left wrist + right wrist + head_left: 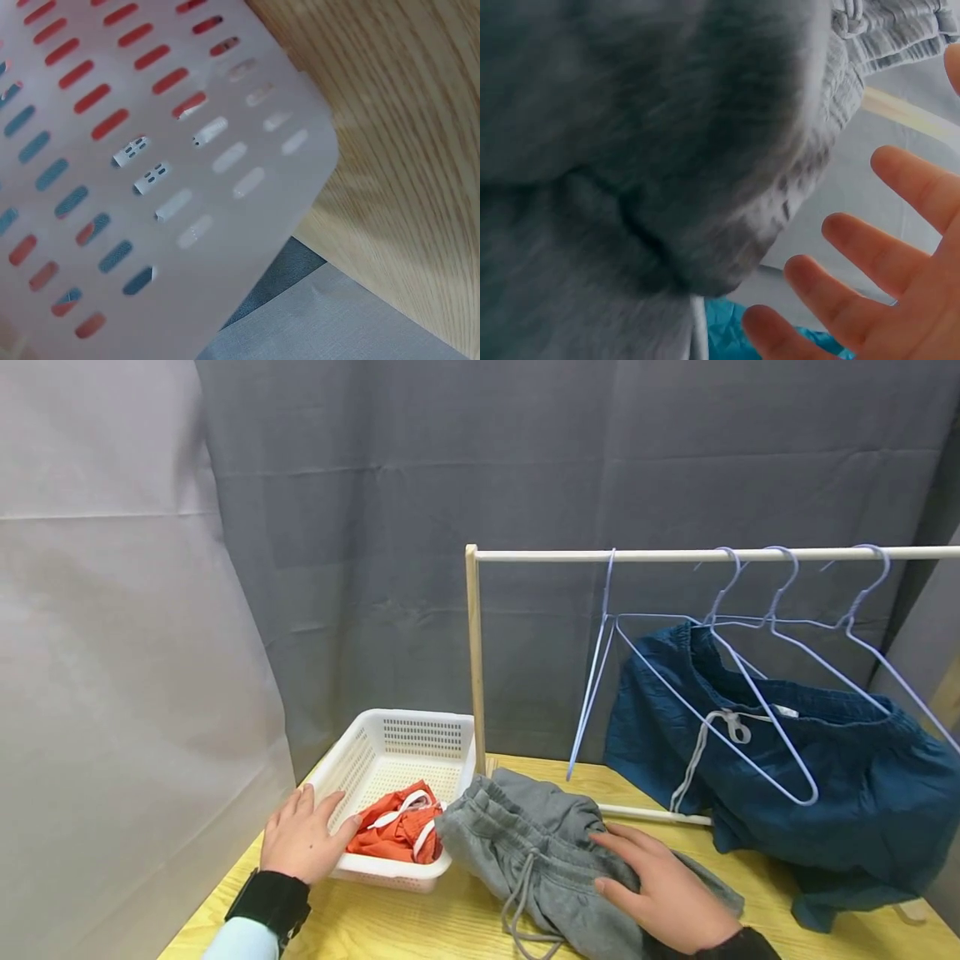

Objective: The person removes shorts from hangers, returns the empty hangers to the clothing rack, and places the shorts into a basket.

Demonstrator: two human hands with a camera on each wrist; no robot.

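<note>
On the worktop (420, 927) I count one white basket (408, 743), one orange garment (397, 835) inside it, one grey pair of shorts (540, 843), one wooden rail (675, 555), four pale blue hangers and one dark blue pair of shorts (825, 777).

At the far left, my left hand (303, 837) rests on the near left corner of the basket. Its fingers (307, 800) lie straight and a little spread along the rim, and the thumb (347, 827) reaches over the rim towards the orange garment. They curl round nothing. My left wrist view shows only the slotted basket wall (150, 150) close up, with wood grain (405, 150) beside it.

Just right of the basket, the grey shorts lie bunched on the worktop, with the waistband touching the basket's right wall and the drawstring trailing towards me. My right hand (660, 885) lies flat on them, palm down, fingers (622, 839) straight and spread, pressing on the cloth without gripping it. My right wrist view shows those fingers (885, 247) splayed wide beside the grey cloth (630, 150).

Further right, the hangers (765, 693) hang from the rail, and the dark blue shorts drape beneath them down to the worktop.
</note>
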